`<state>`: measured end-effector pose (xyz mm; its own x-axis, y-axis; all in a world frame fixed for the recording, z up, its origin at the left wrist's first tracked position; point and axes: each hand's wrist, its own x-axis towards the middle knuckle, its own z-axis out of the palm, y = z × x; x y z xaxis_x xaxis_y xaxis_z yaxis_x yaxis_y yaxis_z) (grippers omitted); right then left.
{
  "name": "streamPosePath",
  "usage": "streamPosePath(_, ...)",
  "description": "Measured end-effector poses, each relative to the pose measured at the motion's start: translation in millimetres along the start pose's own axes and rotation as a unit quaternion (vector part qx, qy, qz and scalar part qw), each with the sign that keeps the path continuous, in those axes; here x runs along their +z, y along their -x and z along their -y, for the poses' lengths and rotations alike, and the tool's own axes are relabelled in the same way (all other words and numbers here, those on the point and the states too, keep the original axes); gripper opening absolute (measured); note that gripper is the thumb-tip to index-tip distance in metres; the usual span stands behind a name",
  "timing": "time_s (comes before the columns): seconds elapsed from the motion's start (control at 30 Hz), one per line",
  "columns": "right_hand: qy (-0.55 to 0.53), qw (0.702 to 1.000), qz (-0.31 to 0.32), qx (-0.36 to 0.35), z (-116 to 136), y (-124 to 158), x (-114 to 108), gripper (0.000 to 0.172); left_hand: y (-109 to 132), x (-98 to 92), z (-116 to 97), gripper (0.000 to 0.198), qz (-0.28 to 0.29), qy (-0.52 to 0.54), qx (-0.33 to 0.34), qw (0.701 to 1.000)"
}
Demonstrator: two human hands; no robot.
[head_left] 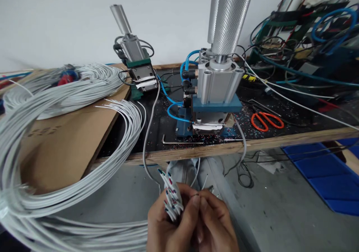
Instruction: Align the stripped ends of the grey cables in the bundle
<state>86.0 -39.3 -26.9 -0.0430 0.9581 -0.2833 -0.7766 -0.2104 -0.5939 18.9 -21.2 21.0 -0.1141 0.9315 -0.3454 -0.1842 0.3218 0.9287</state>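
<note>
Left hand: the left hand (165,226) was curled shut round a bunch of cut cable ends (171,194), which stood up out of the fist, just below the edge of the bench.
Right hand: the right hand (214,222) sat touching the left, thumb and forefinger pinched together beside the bunch; something thin and dark seemed to sit in the pinch, too small to tell what.
Cable ends: they were white with short coloured cores showing at the tips, fanned slightly and leaning away from the hands toward the bench.
Loose cables: long grey cables (84,192) swept round to the left of the hands and up over the cardboard sheet (64,143); a bigger coil (70,83) lay beyond it.
Machine ahead: a small press (214,95) with a blue base stood straight ahead of the hands on the bench, and a second press (138,63) stood further off to the left.
Other things: orange scissors (266,120) lay ahead and to the right of the hands, and a hex key (179,141) lay near the bench edge.
Doing it well: the job probably called for keeping the left grip firm so the tips stayed level, and drawing out one end at a time with the right fingertips so that neighbouring cores were not bent.
Risk: a slack grip would likely have let the bunch slide uneven.
</note>
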Motion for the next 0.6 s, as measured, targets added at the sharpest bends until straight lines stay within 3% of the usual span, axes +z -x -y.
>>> streamPosePath(0.17,-0.027,0.999,-0.037,0.012,3.0,1.3,6.8,0.045,1.0,1.4,3.4,0.033,-0.032,0.005,0.015,0.999)
streamPosePath(0.33,-0.016,0.998,-0.046,0.025,4.9,0.9,7.9,0.047,0.1,0.5,7.5,0.036,-0.018,0.006,0.008,1.000)
streamPosePath(0.6,-0.042,0.997,-0.063,0.020,3.2,1.2,9.7,0.041,-0.2,2.0,8.7,0.033,-0.045,0.012,0.013,0.999)
